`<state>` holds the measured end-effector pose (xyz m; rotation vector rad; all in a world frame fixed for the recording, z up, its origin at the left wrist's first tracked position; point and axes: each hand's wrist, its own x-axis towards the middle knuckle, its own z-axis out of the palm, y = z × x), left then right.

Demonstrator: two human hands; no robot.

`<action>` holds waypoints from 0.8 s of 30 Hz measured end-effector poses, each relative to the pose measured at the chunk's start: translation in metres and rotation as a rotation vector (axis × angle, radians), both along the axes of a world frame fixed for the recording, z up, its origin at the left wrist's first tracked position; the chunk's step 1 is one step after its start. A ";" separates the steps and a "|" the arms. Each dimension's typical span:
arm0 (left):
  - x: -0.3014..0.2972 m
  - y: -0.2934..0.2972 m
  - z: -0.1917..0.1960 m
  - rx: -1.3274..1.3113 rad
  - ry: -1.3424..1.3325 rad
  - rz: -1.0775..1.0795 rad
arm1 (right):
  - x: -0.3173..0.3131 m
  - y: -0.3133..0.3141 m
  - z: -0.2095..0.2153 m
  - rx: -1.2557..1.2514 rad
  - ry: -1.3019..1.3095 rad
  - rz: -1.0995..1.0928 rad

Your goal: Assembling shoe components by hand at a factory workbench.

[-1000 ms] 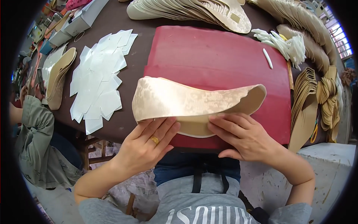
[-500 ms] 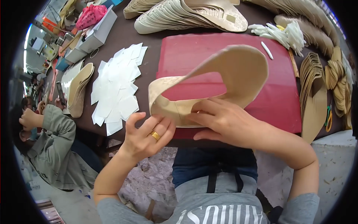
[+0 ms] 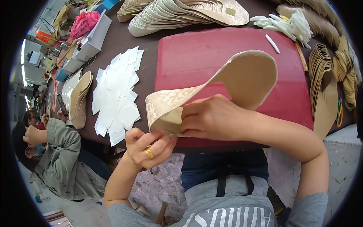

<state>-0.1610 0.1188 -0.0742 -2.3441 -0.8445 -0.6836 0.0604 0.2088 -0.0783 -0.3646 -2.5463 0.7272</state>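
Observation:
A beige shoe upper (image 3: 168, 104), curved into an open loop, stands over the red mat (image 3: 189, 49) near the table's front edge. Its outer face carries a floral pattern and its inner face is plain tan. My left hand (image 3: 149, 148), with a gold ring, has its fingers curled and pinched at the lower near edge of the upper's narrow end. From inside the loop my right hand (image 3: 213, 117) grips the same end, fingers bent against its lining. The fingertips are partly hidden or blurred.
White paper pieces (image 3: 115, 90) lie spread left of the mat. Stacked uppers (image 3: 181, 17) fill the far side. White sticks (image 3: 281, 26), beige stacks (image 3: 323, 87) and scissors (image 3: 340, 115) are at the right. A co-worker in a grey-green jacket (image 3: 62, 162) sits at the left.
My right hand has moved left and turned, its fingers now closed near the upper's end. That end has tilted, showing more patterned face. My left hand has stayed close to the edge.

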 end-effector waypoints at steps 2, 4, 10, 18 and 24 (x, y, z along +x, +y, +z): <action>0.000 0.001 0.002 -0.025 -0.012 0.036 | -0.001 -0.004 0.008 0.177 -0.023 -0.023; 0.000 0.002 0.004 -0.037 -0.019 0.055 | -0.004 -0.007 0.010 0.265 -0.034 -0.034; -0.001 0.001 0.005 -0.066 -0.010 0.109 | -0.012 -0.008 0.011 0.452 -0.125 -0.033; -0.001 -0.006 0.013 -0.132 0.000 0.173 | -0.016 -0.018 0.005 0.413 0.037 -0.116; 0.002 -0.004 0.005 -0.034 0.054 0.089 | -0.020 -0.021 -0.002 0.156 0.001 -0.165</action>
